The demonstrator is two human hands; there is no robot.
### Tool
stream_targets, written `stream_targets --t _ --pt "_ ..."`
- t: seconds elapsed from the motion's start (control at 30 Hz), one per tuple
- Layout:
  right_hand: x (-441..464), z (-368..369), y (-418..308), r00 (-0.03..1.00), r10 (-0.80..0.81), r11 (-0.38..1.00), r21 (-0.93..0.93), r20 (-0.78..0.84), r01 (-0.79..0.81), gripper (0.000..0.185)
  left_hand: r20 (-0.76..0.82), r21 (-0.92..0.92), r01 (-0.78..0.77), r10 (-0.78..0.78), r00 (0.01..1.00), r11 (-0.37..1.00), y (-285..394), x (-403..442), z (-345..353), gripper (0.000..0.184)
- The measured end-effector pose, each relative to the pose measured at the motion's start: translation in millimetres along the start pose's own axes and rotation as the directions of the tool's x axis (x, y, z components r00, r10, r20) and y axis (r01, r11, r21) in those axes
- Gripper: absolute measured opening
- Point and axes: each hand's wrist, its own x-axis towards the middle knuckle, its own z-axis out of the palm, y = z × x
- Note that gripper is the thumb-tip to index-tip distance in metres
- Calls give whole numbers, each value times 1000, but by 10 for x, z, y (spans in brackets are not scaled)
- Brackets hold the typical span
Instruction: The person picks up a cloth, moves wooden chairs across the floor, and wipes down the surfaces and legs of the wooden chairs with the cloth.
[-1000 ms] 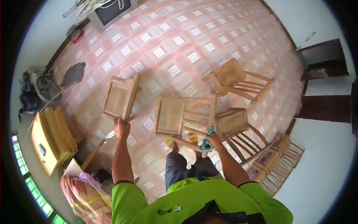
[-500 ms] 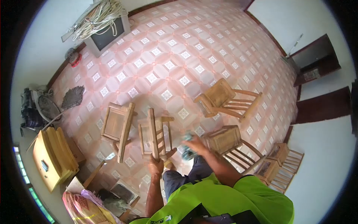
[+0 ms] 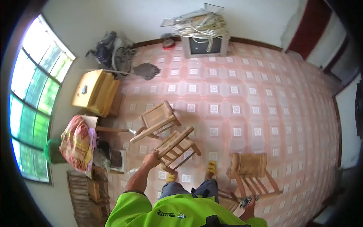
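My left hand (image 3: 151,160) is closed round the top of a wooden chair (image 3: 177,146), which stands tilted in front of my feet. Just beyond it, another wooden chair (image 3: 157,117) is close by or touching. At the lower right, my right hand (image 3: 248,203) is closed on a dark green patterned cloth (image 3: 245,200), beside the slatted back of a third chair (image 3: 249,165). Part of a further chair (image 3: 228,201) shows below that, mostly hidden by my body and arm.
A television (image 3: 206,46) heaped with pale cables stands by the far wall. Yellow panels (image 3: 96,92), a patterned sack (image 3: 77,143) and stacked chairs (image 3: 94,191) line the left side, near a barred window (image 3: 36,98). Yellow sandals (image 3: 211,167) are on my feet.
The view has swung left. My left hand went from one chair to another, which was shifted beside the first. My right hand, with the cloth, moved from that chair to one at the right.
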Motion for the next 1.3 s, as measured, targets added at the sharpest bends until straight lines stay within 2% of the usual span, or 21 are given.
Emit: stream_targets --t 0.03,0.1,0.13,0.2,0.4,0.47,0.5,0.57,0.67,0.77,0.83,0.97,1.07,1.1,1.17,1.2,1.23,1.3 --pt "-112 93 -90 999 44 992 -117 -21 -47 23 -29 11 -12 12 1000 1000 12 -31 38 41" --pt "-334 341 -314 977 49 999 0 209 -50 22 -29 -4 18 -19 999 1000 85 -68 116 40" --pt "-257 464 -411 974 50 999 -21 220 -46 22 0 26 38 -38 999 999 157 -103 122 40" --pt "-126 775 -618 866 -81 989 147 493 9 22 58 36 87 -89 994 995 243 -175 132 39" --pt "-424 2592 -1647 828 -99 993 -5 552 122 24 -2 -55 189 -189 982 981 310 -578 234 34" --pt "-348 3174 -1868 779 -175 984 71 602 166 25 5 -61 226 -226 974 972 312 -621 374 34" --pt "-436 3406 -1969 770 -161 983 32 617 180 26 9 -75 222 -222 975 972 301 -638 445 34" --pt "-539 3789 -2167 744 -142 979 -18 652 203 26 -118 -186 231 -255 960 955 382 -706 606 32" --pt "-1068 4371 -2335 729 -150 967 -54 667 249 25 -109 -190 269 -293 950 944 345 -667 729 33" --pt "-1195 4974 -2483 695 -107 956 -119 711 268 25 -121 -273 319 -361 925 908 248 -603 1071 36" --pt "-1269 5252 -2561 591 -93 901 -185 801 392 26 -112 -319 389 -442 890 865 440 -630 984 38" --pt "-1444 5634 -2645 601 -28 862 -285 799 420 26 -106 -302 457 -505 856 837 766 -589 733 38" --pt "-1156 5932 -2918 545 25 681 -413 838 605 27 -93 -325 500 -553 828 803 952 -476 725 37" --pt "-1072 6023 -2965 539 43 677 -421 841 604 27 -94 -326 515 -569 817 793 995 -440 736 37" --pt "-893 6294 -3120 522 -33 552 -420 852 721 26 -104 -276 595 -639 762 754 1209 -378 782 40" --pt "-817 6444 -3238 534 -42 468 -456 844 757 24 -88 -275 620 -662 744 735 1291 -430 879 40" --pt "-728 6576 -3386 534 -14 456 -470 845 756 24 -78 -275 638 -678 731 720 1358 -425 954 41" --pt "-523 6933 -3702 545 -19 295 -516 838 804 18 -75 -271 668 -707 703 693 1593 -392 1055 42"
